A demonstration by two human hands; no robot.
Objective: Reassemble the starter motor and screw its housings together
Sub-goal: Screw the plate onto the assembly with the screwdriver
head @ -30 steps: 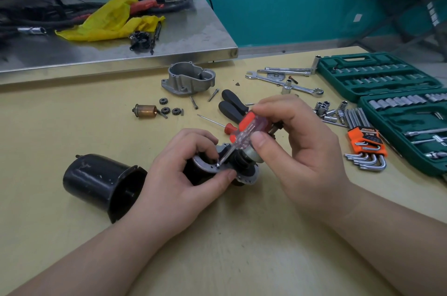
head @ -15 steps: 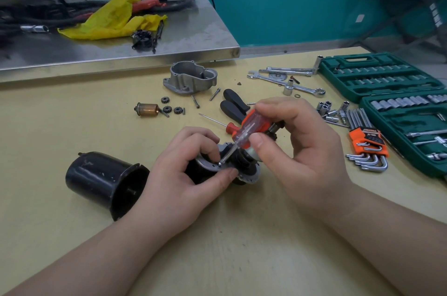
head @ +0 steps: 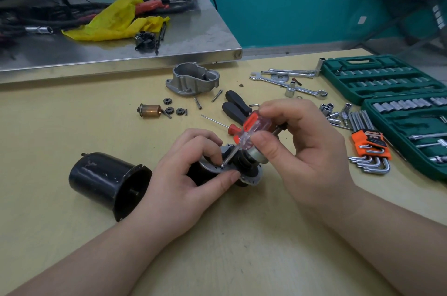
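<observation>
Black motor can (head: 104,180), orange-and-clear screwdriver (head: 254,130), green socket case (head: 382,80), yellow rag (head: 113,22).

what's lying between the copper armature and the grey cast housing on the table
In the head view, three small black gears lie on the table between the copper armature and the grey cast housing, one nearer the housing, two beside the armature's shaft.

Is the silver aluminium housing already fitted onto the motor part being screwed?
No, the silver housing lies alone on the table, well beyond the left hand.

Left hand (head: 193,182) curled in a grip, thumb and index finger pinched; right hand (head: 307,155) raised alongside, fingertips pinching, both forearms angled inward.
</observation>
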